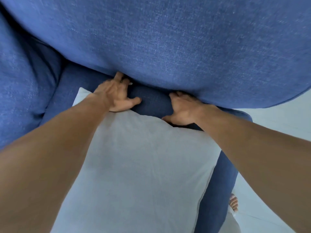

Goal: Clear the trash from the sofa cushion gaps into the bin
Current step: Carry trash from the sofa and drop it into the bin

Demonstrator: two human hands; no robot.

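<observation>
The left hand reaches into the gap between the back cushion and the seat. Its fingers are bent and spread, tips at the gap, thumb stretched out across the seat. A small white scrap sits right at those fingertips; whether they pinch it I cannot tell. To their right, the right hand has its fingers tucked under the back cushion, tips hidden, thumb splayed. A grey pillow lies just below both hands. A bare foot stands on the floor, lower right.
</observation>
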